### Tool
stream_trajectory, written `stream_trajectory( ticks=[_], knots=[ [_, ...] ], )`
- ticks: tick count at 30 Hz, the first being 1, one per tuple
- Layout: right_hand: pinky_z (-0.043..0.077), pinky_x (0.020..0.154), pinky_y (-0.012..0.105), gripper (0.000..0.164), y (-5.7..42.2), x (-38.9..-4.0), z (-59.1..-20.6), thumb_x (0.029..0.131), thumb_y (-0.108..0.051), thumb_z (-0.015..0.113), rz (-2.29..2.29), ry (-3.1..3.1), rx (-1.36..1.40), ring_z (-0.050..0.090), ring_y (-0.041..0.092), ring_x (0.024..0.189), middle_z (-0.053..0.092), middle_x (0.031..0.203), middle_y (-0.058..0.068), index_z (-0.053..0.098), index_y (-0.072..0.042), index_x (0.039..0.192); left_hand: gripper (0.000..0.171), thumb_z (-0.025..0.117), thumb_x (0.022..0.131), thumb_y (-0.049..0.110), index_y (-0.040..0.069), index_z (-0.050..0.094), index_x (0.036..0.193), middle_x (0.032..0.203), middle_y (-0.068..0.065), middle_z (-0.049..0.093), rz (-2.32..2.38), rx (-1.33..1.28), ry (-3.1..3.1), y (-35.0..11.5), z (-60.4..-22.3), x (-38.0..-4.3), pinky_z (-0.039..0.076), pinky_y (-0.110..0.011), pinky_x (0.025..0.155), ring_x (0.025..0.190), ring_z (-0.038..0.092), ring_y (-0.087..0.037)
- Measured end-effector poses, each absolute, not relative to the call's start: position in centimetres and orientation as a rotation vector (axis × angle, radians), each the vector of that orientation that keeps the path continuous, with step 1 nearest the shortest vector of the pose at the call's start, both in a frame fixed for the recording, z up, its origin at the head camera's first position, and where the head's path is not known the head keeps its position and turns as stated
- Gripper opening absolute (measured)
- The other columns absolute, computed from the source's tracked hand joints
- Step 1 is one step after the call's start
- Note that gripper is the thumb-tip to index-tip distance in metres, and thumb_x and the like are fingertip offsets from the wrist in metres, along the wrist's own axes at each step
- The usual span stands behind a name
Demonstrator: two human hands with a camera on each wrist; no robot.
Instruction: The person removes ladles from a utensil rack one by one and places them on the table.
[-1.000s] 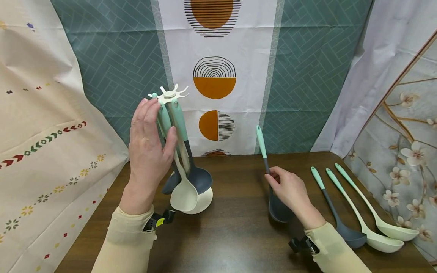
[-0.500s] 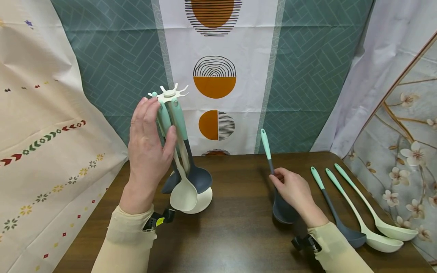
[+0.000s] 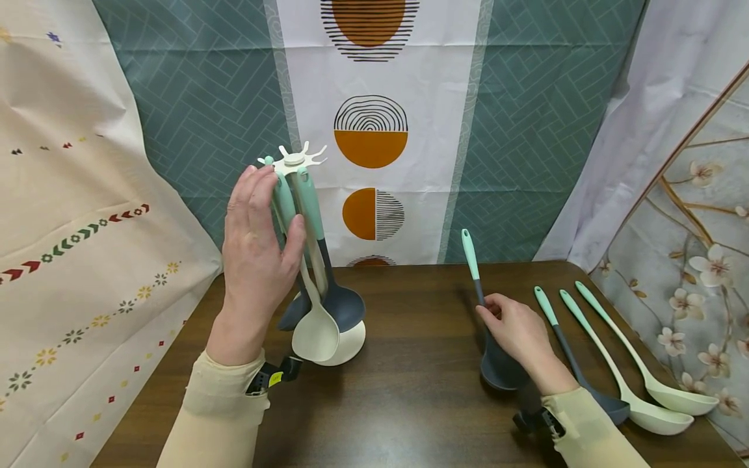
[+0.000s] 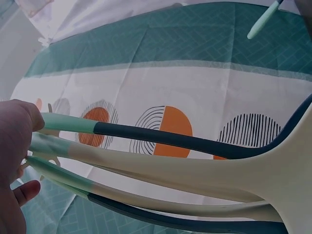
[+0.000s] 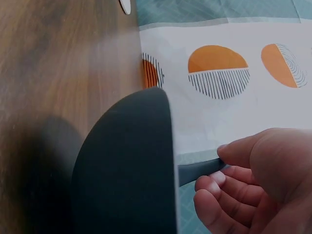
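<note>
My right hand [image 3: 519,333] pinches the dark shaft of a ladle with a mint handle and a dark bowl [image 3: 502,370]. The ladle stands nearly upright, bowl low over the table; contact with the top is unclear. In the right wrist view, the bowl [image 5: 129,170] looms large, thumb and fingers on the shaft [image 5: 200,170]. At left, my left hand [image 3: 251,260] is raised beside a cream utensil stand [image 3: 294,159], its fingers against the hanging handles and its thumb apart. A cream ladle [image 3: 316,335] and a dark ladle [image 3: 345,305] hang there, with others partly hidden.
At the right of the brown table [image 3: 404,403] lie three ladles in a row: a dark one [image 3: 605,403] and two cream ones, the nearer cream ladle [image 3: 661,419] and the farther cream ladle [image 3: 681,398]. Patterned cloths [image 3: 374,214] hang behind and at both sides.
My right hand has moved to the right and slightly nearer with the dark ladle, towards the lying row. The left hand stays at the stand.
</note>
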State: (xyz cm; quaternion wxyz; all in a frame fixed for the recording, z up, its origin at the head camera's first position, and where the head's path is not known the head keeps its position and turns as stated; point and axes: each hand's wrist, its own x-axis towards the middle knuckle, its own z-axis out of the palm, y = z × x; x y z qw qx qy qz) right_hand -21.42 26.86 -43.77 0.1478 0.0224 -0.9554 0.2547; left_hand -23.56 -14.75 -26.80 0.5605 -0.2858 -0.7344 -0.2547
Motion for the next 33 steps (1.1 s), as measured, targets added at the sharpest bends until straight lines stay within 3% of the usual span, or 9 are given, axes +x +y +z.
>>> stream_trajectory(
  ticks=[9,15,24,33],
  knots=[
    [0.048,0.057,0.039,0.031,28.2,-21.2,-43.8,0.107,-0.031,0.073,0.709,-2.778,0.031,0.064,0.018,0.07,0.078,0.095,0.005,0.077,-0.003,0.121,0.054,0.06,0.104,0.015,0.001,0.046,0.154,0.159,-0.022,0.052,-0.601,-0.654,-1.734,-14.7,-26.9,-23.5,0.03,-0.051,0.132,0.158,0.04,-0.039],
    [0.053,0.058,0.043,0.03,29.4,-21.0,-44.1,0.106,-0.029,0.073,0.659,-2.812,0.005,0.069,0.022,0.074,0.079,0.095,0.006,0.078,-0.003,0.119,0.055,0.061,0.103,0.013,0.002,0.045,0.155,0.159,-0.023,0.051,-0.599,-0.651,-1.743,-14.7,-26.9,-23.5,0.03,-0.052,0.132,0.158,0.04,-0.038],
    [0.048,0.056,0.039,0.028,30.5,-20.6,-43.9,0.107,-0.029,0.071,0.645,-2.922,-0.022,0.064,0.02,0.072,0.076,0.094,0.005,0.077,-0.003,0.118,0.053,0.057,0.107,0.022,0.002,0.044,0.155,0.159,-0.023,0.051,-0.594,-0.642,-1.751,-14.7,-27.0,-23.5,0.029,-0.052,0.132,0.158,0.039,-0.039],
    [0.048,0.057,0.041,0.027,31.4,-20.3,-43.1,0.106,-0.027,0.072,0.566,-3.03,-0.04,0.064,0.021,0.072,0.078,0.097,0.009,0.077,-0.001,0.113,0.056,0.061,0.104,0.014,0.003,0.045,0.156,0.16,-0.023,0.051,-0.602,-0.642,-1.745,-14.5,-27.0,-23.4,0.03,-0.052,0.132,0.158,0.039,-0.038]
  ],
)
